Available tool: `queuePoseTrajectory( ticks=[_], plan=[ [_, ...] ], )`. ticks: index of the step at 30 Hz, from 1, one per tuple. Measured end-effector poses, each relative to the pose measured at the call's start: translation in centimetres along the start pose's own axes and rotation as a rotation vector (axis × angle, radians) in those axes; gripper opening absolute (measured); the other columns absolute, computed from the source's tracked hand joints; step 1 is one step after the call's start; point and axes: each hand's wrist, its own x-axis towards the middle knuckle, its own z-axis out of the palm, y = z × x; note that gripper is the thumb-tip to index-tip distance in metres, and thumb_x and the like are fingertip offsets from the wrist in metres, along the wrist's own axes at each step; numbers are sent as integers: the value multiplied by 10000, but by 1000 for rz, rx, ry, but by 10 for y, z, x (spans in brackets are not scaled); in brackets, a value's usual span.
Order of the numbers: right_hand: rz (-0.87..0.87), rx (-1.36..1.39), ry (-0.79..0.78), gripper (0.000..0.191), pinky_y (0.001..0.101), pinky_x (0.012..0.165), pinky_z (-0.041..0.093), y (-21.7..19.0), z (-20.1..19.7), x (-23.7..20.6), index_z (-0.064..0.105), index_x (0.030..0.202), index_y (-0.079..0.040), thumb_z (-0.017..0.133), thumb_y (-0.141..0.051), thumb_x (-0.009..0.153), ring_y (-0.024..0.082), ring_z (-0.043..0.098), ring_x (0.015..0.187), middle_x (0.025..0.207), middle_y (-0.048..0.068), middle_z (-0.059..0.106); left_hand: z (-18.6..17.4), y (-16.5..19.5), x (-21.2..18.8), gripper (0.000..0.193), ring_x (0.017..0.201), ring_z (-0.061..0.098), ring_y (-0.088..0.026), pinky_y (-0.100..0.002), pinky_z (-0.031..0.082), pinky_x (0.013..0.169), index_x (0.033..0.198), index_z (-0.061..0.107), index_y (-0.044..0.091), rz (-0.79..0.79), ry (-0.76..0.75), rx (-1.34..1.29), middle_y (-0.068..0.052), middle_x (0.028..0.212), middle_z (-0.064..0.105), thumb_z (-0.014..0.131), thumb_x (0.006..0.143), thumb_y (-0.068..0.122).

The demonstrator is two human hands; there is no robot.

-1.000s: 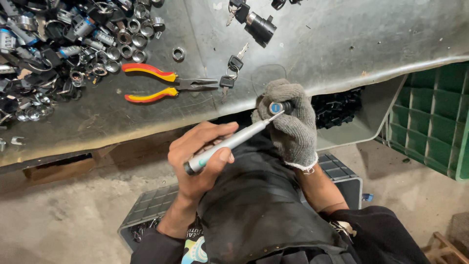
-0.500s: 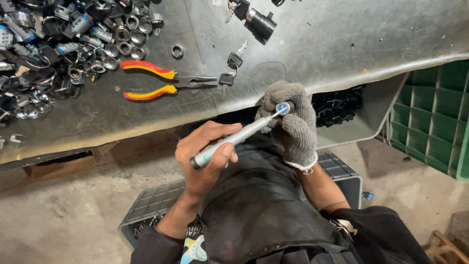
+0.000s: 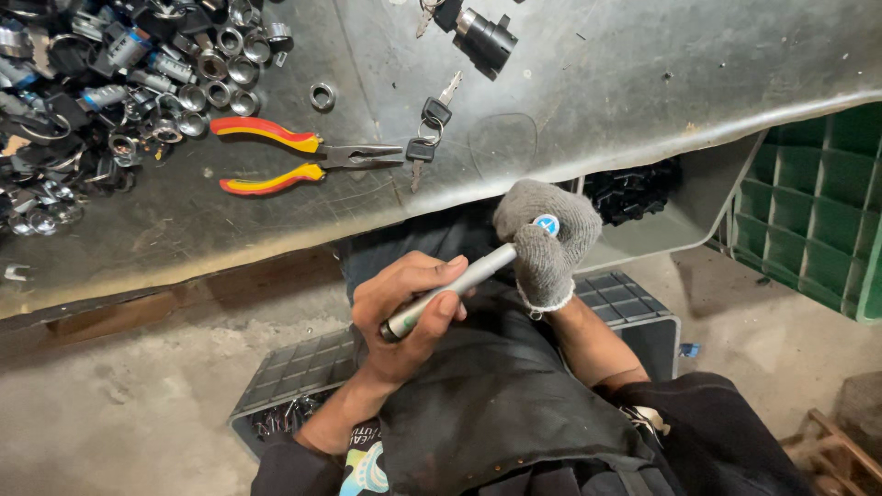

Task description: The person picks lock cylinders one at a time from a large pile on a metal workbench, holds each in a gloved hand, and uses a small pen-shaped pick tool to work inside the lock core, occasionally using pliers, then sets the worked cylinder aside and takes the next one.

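Just below the edge of the metal bench (image 3: pixel 643 83), over the person's lap, both hands work one slim silver tool (image 3: pixel 459 285). The bare left hand (image 3: pixel 409 317) is wrapped around its lower end, fingers closed over the shaft. The gloved right hand (image 3: pixel 547 234) is clenched around the upper end, where a small round blue-and-white piece (image 3: pixel 546 223) shows between the fingers. On the bench, red-and-yellow pliers (image 3: pixel 285 156) lie beside keys (image 3: pixel 427 124), with a heap of metal lock parts (image 3: pixel 101 92) to their left.
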Motion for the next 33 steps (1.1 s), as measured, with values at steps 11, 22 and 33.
queuePoseTrajectory(
  ticks=[11,22,33],
  plan=[
    [-114,-129,-112,269,305,599,514,-6,-5,8,638,754,16,659,-197,917,241,624,624,697,112,600,-1,-8,-6,220,743,699,-154,-236,565,612,1172,695,-46,34,13,-30,-142,910,704,678,1008,99],
    [93,18,-148,241,301,553,432,3,1,-9,595,703,17,630,-65,927,198,540,582,657,102,570,10,-25,-27,202,786,723,-203,-316,612,669,1187,651,-85,45,79,-78,-192,996,680,607,1063,68],
    [-121,-25,-323,188,320,553,496,-6,-11,6,608,718,-23,628,-64,900,219,621,605,682,97,606,-22,32,5,561,820,658,-213,-277,542,732,1306,582,-23,15,-327,120,-177,1020,647,780,834,206]
  ],
)
